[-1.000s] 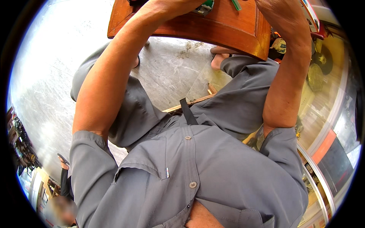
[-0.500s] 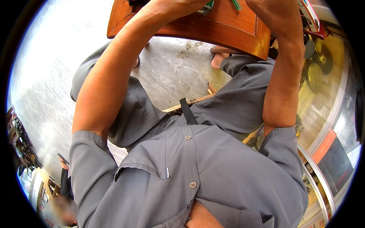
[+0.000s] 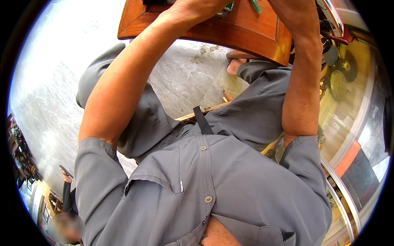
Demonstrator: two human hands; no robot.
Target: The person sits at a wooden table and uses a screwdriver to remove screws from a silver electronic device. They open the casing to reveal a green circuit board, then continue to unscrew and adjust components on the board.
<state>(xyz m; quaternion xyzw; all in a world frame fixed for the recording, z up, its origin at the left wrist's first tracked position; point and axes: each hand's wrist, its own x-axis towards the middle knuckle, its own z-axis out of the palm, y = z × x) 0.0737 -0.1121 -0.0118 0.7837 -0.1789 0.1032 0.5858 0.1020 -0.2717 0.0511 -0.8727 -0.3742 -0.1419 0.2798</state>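
My left hand (image 3: 202,5) reaches over the wooden table (image 3: 246,39) at the top edge of the picture, and its fingers are cut off. Just beside it, partly hidden, is a small green and metallic thing (image 3: 226,10) whose kind I cannot make out. My right hand (image 3: 285,9) is above the table's right side, its fingers also out of the picture. Between the two hands lies a slim green strip (image 3: 256,5). Whether either hand holds anything is hidden.
A black object (image 3: 155,2) sits at the table's far left. Right of the table are a red-edged board or box (image 3: 334,18) and a glass display case (image 3: 349,192). A grey floor (image 3: 53,82) spreads leftward; another person (image 3: 67,201) is at lower left.
My left forearm has shifted a little to the right, and my right forearm slightly left. The green strip and the small green and metallic thing appear in nearly the same place.
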